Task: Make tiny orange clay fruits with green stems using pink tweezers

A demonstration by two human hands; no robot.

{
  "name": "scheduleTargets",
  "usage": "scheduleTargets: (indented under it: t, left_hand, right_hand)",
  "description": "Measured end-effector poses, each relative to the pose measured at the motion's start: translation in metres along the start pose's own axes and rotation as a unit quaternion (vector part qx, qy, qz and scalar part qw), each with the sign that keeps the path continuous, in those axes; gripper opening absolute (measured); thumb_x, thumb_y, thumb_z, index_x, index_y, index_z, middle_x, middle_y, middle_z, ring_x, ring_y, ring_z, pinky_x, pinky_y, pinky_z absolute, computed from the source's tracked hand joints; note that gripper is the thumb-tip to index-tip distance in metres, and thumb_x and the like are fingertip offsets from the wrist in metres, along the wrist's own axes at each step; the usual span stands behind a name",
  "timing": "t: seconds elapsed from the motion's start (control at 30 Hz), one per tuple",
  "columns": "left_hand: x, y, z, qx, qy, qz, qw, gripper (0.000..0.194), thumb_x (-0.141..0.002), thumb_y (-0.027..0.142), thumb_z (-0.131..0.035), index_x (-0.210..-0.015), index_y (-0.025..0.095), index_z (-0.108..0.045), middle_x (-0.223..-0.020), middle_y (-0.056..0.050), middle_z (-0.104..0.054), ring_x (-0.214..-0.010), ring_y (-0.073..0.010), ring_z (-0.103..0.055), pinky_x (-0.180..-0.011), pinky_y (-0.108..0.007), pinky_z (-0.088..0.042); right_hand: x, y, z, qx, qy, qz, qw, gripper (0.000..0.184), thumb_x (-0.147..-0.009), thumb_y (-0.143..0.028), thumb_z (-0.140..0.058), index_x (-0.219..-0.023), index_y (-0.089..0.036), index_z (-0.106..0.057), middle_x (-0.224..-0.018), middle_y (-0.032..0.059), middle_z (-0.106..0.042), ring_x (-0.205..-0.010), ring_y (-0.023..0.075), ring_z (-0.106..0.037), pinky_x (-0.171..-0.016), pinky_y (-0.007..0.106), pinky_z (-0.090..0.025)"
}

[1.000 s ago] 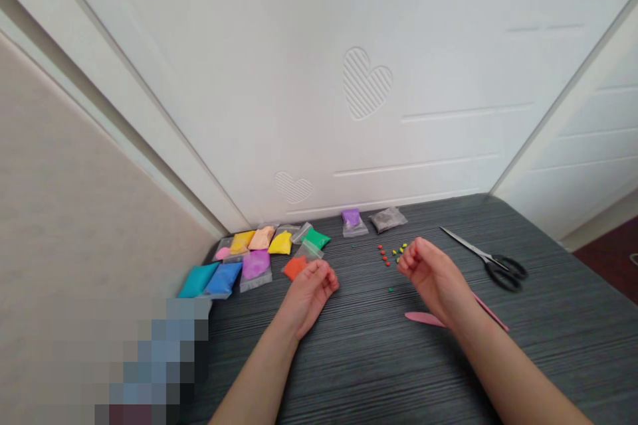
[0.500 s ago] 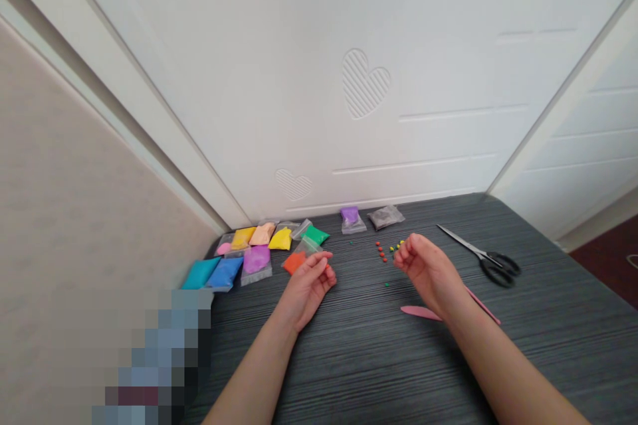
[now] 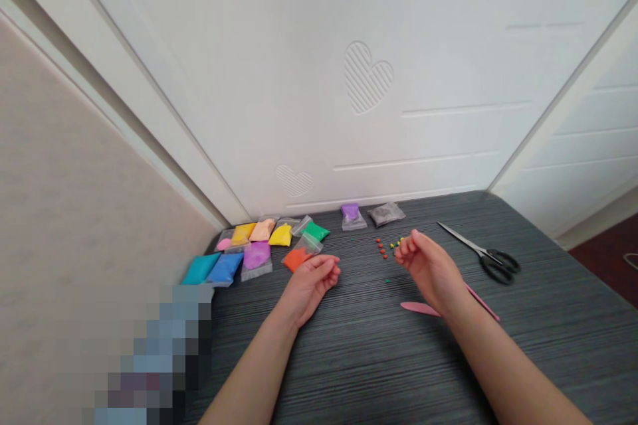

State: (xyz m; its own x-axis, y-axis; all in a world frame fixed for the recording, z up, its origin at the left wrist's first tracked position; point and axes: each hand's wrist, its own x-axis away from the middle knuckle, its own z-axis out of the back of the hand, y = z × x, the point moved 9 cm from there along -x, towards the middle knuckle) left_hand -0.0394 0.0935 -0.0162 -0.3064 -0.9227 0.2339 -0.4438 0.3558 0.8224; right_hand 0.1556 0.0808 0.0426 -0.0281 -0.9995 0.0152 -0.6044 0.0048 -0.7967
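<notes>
Currently, your left hand is half curled, thumb laid against the forefinger; whether anything is pinched there cannot be told. Your right hand is curled inward, fingers bunched and tips turned from view, so its contents cannot be confirmed either. Use the row of red-orange pellets, four pieces on the dark table, as your reference. Your right hand is just right of the row and your left hand is left of it. Immediately right of the row, note the yellow pellets, partly hidden by your right fingers. One green pellet lies on your side of the row. Locate the orange packet well left of the row and the green packet farther back on that side. Beyond the row lies the grey packet; beyond and left, the purple packet. The pink tool lies nearer you than the row; the scissors lie well to its right.
</notes>
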Motion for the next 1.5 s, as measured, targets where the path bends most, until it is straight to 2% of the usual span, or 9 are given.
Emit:
scheduleTargets:
  t: [0.27, 0.5, 0.6, 0.73, 0.87, 0.97, 1.07, 1.27, 1.5]
  left_hand:
    - [0.004, -0.003, -0.007, -0.039, -0.014, 0.013, 0.999, 0.019, -0.069, 0.017, -0.067, -0.087, 0.013, -0.062, -0.081, -0.006, -0.066, -0.071, -0.0092, -0.060, -0.071, -0.021, -0.045]
    - [0.004, -0.001, -0.014, -0.079, -0.028, -0.008, 0.996, 0.018, -0.073, 0.027, -0.062, -0.083, 0.011, -0.063, -0.075, -0.007, -0.064, -0.068, -0.0111, -0.057, -0.065, -0.022, -0.043]
    - [0.004, 0.000, -0.014, -0.100, -0.026, -0.021, 0.994, 0.013, -0.066, 0.019, -0.068, -0.077, 0.013, -0.063, -0.069, -0.002, -0.061, -0.061, -0.0081, -0.052, -0.060, -0.020, -0.040]
    - [0.005, -0.003, -0.014, -0.118, -0.014, -0.004, 0.993, 0.019, -0.066, 0.017, -0.068, -0.084, 0.013, -0.066, -0.084, -0.005, -0.064, -0.072, -0.0102, -0.054, -0.069, -0.022, -0.040]
    - [0.006, -0.001, -0.017, -0.108, -0.015, -0.005, 0.994, 0.023, -0.073, 0.026, -0.061, -0.091, 0.011, -0.066, -0.082, -0.008, -0.064, -0.075, -0.0130, -0.054, -0.070, -0.024, -0.039]
    - [0.006, 0.003, -0.017, -0.120, -0.007, -0.028, 0.992, 0.019, -0.073, 0.030, -0.061, -0.078, 0.012, -0.066, -0.071, -0.004, -0.060, -0.065, -0.0118, -0.051, -0.064, -0.024, -0.038]
    - [0.007, 0.015, -0.016, -0.235, 0.012, -0.098, 0.967, 0.012, -0.068, 0.028, -0.065, -0.071, 0.016, -0.064, -0.069, -0.001, -0.057, -0.063, -0.0118, -0.048, -0.062, -0.023, -0.036]
    - [0.017, 0.037, -0.031, -0.459, 0.045, -0.258, 0.849, 0.010, -0.067, 0.020, -0.065, -0.075, 0.024, -0.070, -0.092, -0.005, -0.060, -0.091, -0.0195, -0.049, -0.088, -0.029, -0.031]
    - [0.017, 0.029, -0.036, -0.488, 0.004, -0.271, 0.830, 0.016, -0.068, 0.021, -0.064, -0.081, 0.027, -0.071, -0.098, -0.007, -0.063, -0.101, -0.0248, -0.042, -0.098, -0.037, -0.023]
  right_hand:
    - [0.003, 0.003, -0.001, 0.046, -0.008, -0.014, 0.999, 0.015, -0.073, -0.028, -0.062, -0.085, -0.020, -0.063, -0.076, 0.0007, -0.059, -0.072, 0.0114, -0.053, -0.069, 0.025, -0.040]
    - [0.003, -0.004, -0.005, 0.009, -0.013, -0.006, 1.000, 0.026, -0.076, -0.038, -0.056, -0.059, -0.019, -0.053, -0.062, -0.0019, -0.047, -0.062, 0.0107, -0.048, -0.065, 0.026, -0.041]
    - [0.005, -0.008, -0.008, 0.015, -0.025, 0.004, 1.000, 0.021, -0.075, -0.034, -0.056, -0.060, -0.019, -0.052, -0.063, -0.0024, -0.048, -0.063, 0.0106, -0.048, -0.065, 0.026, -0.041]
    - [0.007, -0.007, -0.010, 0.019, -0.040, -0.004, 0.999, 0.005, -0.074, -0.026, -0.055, -0.073, -0.021, -0.057, -0.067, -0.0015, -0.051, -0.066, 0.0113, -0.050, -0.068, 0.027, -0.040]
    - [0.006, -0.006, -0.010, 0.020, -0.034, -0.011, 0.999, 0.011, -0.075, -0.029, -0.053, -0.072, -0.021, -0.059, -0.067, -0.0009, -0.050, -0.065, 0.0117, -0.048, -0.067, 0.027, -0.040]
    - [0.006, -0.006, -0.011, 0.016, -0.034, -0.015, 0.999, 0.022, -0.076, -0.035, -0.053, -0.060, -0.020, -0.054, -0.062, -0.0016, -0.046, -0.062, 0.0113, -0.046, -0.065, 0.027, -0.040]
    - [0.007, -0.008, -0.012, 0.024, -0.036, -0.002, 0.999, 0.023, -0.076, -0.035, -0.053, -0.059, -0.020, -0.052, -0.061, -0.0019, -0.045, -0.061, 0.0112, -0.045, -0.064, 0.027, -0.040]
    - [0.009, -0.008, -0.015, 0.031, -0.045, -0.005, 0.999, 0.005, -0.072, -0.025, -0.055, -0.074, -0.022, -0.059, -0.067, -0.0015, -0.050, -0.065, 0.0117, -0.047, -0.067, 0.027, -0.039]
    - [0.007, -0.010, -0.014, 0.000, -0.045, 0.003, 0.999, 0.023, -0.079, -0.032, -0.049, -0.060, -0.020, -0.055, -0.062, -0.0016, -0.047, -0.062, 0.0112, -0.046, -0.066, 0.028, -0.038]
